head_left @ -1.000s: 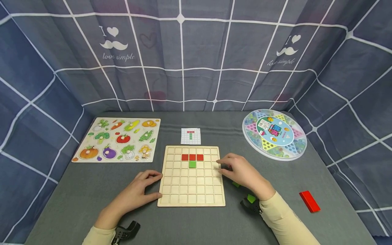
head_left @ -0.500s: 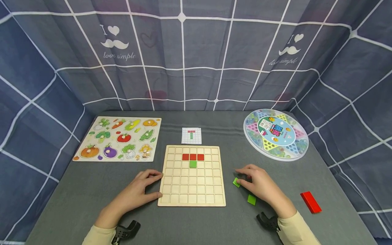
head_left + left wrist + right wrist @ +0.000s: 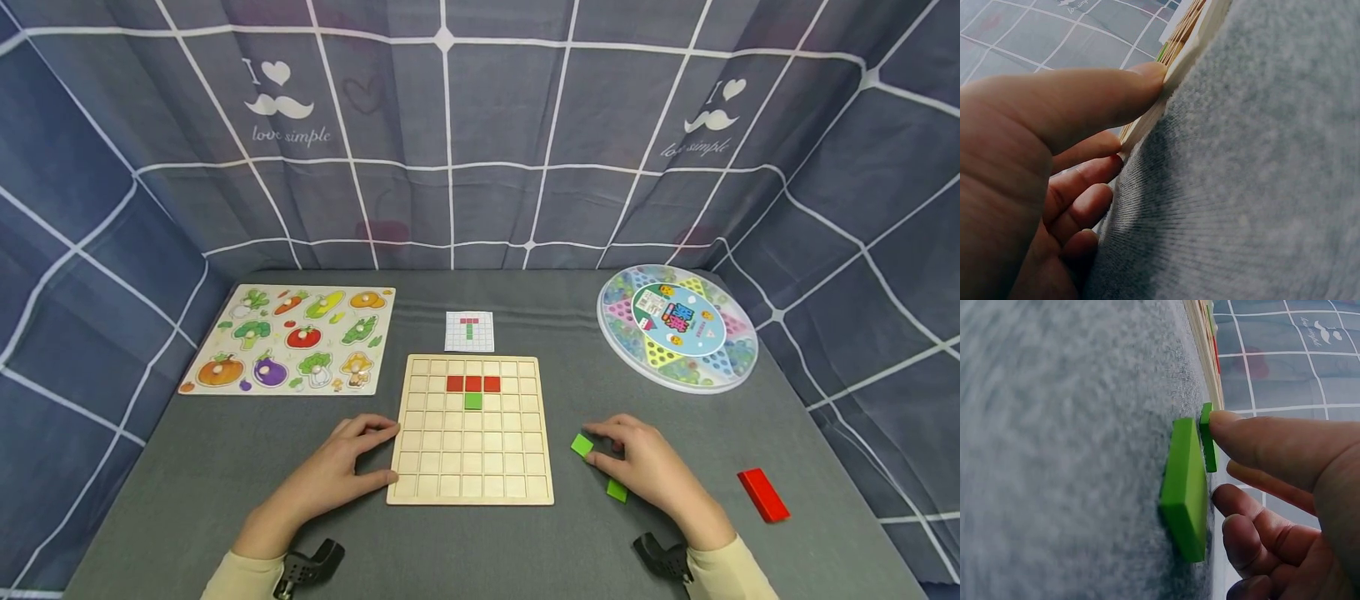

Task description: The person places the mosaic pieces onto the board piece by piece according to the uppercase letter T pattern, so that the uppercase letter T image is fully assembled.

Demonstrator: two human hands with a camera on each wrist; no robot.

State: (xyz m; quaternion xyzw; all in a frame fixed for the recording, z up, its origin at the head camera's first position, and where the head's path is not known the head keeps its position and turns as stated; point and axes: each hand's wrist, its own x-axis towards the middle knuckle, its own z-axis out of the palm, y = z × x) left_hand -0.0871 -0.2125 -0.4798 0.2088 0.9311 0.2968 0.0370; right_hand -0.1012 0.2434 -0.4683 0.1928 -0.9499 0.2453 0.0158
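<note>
A wooden grid board [image 3: 471, 458] lies flat on the table, with three red tiles [image 3: 473, 383] in a row and one green tile [image 3: 473, 402] under the middle one. My left hand [image 3: 333, 471] rests beside it, its thumb and fingertips touching the board's left edge. To the right of the board, my right hand [image 3: 645, 458] pinches a loose green tile [image 3: 582, 445] between thumb and index finger, low at the table. Closer to me lies another green tile [image 3: 617, 490], partly under that hand. In the right wrist view, the thumb touches the farther tile [image 3: 1208, 447].
A small pattern card [image 3: 469, 332] showing a red and green T lies behind the board. At the back left is a vegetable puzzle [image 3: 285, 358]; a round game board [image 3: 675, 375] sits at the back right. A red block [image 3: 763, 496] lies on the far right.
My right hand has moved from the board's right edge back to the loose green tile, which has turned slightly. My left hand stays at the board's left edge.
</note>
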